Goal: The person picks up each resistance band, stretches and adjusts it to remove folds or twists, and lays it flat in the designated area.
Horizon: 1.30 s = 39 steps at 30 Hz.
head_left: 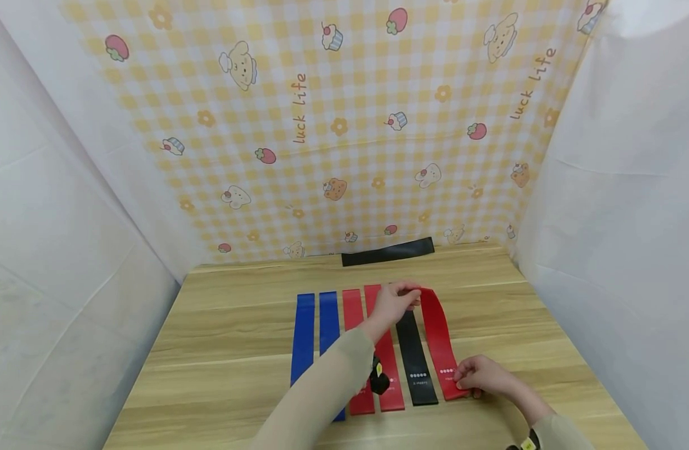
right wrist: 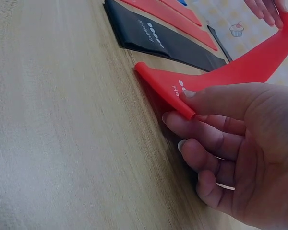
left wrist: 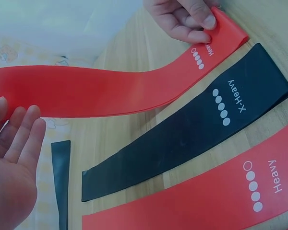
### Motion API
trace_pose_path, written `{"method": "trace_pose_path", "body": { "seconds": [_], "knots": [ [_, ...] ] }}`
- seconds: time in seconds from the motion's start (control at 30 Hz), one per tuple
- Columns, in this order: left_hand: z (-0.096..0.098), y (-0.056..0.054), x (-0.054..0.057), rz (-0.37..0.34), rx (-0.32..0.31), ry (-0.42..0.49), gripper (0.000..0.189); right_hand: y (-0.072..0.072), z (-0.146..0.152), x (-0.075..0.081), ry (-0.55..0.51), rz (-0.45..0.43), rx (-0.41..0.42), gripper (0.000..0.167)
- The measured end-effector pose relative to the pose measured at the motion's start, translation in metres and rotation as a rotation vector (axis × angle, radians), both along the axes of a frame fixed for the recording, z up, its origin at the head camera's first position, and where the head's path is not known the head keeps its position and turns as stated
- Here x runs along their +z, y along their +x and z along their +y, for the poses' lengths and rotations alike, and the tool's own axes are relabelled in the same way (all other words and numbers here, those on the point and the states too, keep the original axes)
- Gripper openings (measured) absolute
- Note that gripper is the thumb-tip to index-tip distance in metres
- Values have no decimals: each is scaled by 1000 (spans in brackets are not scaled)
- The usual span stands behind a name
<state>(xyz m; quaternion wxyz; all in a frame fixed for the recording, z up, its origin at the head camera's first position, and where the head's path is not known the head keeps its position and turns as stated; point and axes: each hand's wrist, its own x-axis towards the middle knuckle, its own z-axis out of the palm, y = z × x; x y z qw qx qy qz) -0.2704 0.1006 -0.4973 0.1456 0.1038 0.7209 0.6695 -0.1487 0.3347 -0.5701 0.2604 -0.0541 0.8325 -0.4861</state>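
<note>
Both hands hold one flat red resistance band (head_left: 439, 331) at the right end of a row of bands. The left hand (head_left: 394, 302) pinches its far end, lifted off the table in the left wrist view. At the near end, the right hand (right wrist: 273, 143) pinches the band's corner between thumb and fingers, beside the printed word "Heavy". Just left of it a black X-Heavy band (left wrist: 182, 124) lies flat. Beyond that lie two more red bands (head_left: 358, 400), partly covered by the left forearm, then two blue bands (head_left: 304, 331).
Another black band (head_left: 388, 252) lies at the table's back edge, against the checked cloth (head_left: 344, 156). White sheets (head_left: 609, 206) hang at both sides of the wooden table (head_left: 209, 350).
</note>
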Motion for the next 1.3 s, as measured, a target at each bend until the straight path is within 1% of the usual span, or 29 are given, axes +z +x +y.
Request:
{"method": "trace_pose_path", "body": {
  "seconds": [0.13, 0.3, 0.53, 0.7, 0.9, 0.97, 1.17, 1.3],
  "knots": [
    [0, 0, -3, 2, -1, -8, 18, -1, 0, -1, 2, 5, 9, 11],
    [0, 1, -7, -8, -9, -21, 17, -1, 0, -3, 31, 25, 15, 10],
    [2, 7, -11, -10, -8, -72, 15, -1, 0, -3, 56, 45, 8, 10],
    [4, 10, -17, -7, -16, -104, 15, 1, -1, -1, 67, 63, 5, 11],
    [6, 15, -26, -15, -18, -129, 15, 1, -2, -2, 87, 74, -3, 11],
    [6, 16, -29, -17, -24, -130, 16, 0, -1, -2, 74, 76, 5, 11],
    [7, 23, -38, -5, -50, -207, 14, -1, 2, -1, -11, 23, 42, 17],
    [8, 27, -44, -2, -60, -246, 14, -3, 3, 0, -26, -6, 58, 20]
  ]
}}
